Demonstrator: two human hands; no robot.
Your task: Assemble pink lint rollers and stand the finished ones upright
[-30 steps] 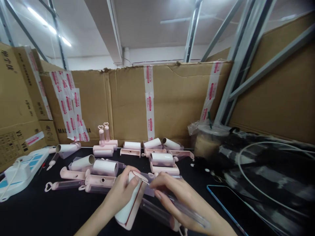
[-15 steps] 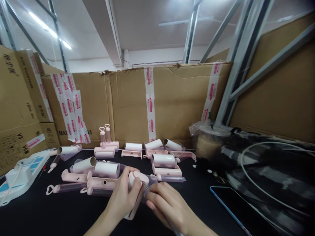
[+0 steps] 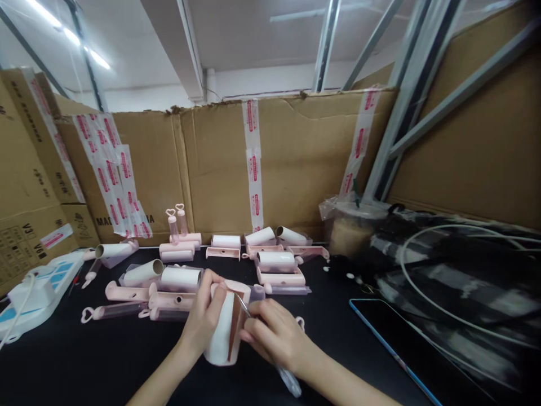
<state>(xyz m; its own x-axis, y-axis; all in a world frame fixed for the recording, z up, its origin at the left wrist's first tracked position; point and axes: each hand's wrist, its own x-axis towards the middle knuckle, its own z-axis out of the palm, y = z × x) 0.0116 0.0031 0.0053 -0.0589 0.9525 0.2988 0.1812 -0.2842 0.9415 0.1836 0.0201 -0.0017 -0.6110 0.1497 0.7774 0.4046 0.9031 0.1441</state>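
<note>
My left hand (image 3: 205,316) grips a white roll (image 3: 221,332) set in a pink holder (image 3: 242,288), tilted upright above the black table. A long reddish-brown gap shows between roll and holder. My right hand (image 3: 276,332) is closed around a slim metal-tipped tool (image 3: 242,304), whose kind I cannot make out. Its tip is at the upper end of the gap, and its greyish, clear-looking rear end (image 3: 289,383) sticks out below the hand. Just beyond my right hand, a pink heart-shaped loop (image 3: 300,323) shows; the rest of that piece is hidden.
Several white rolls (image 3: 276,259), pink holders (image 3: 131,292) and clear tubes with heart loops (image 3: 118,310) lie across the back. At left sits a power strip (image 3: 63,276). On the right are a phone (image 3: 406,338), a lidded drink cup (image 3: 353,231) and a white cable (image 3: 403,248). Cardboard (image 3: 215,169) walls the back.
The held roll and holder have turned, showing more of the white side and the gap. The tool's rear end has come into fuller view. The camera view has shifted slightly.
</note>
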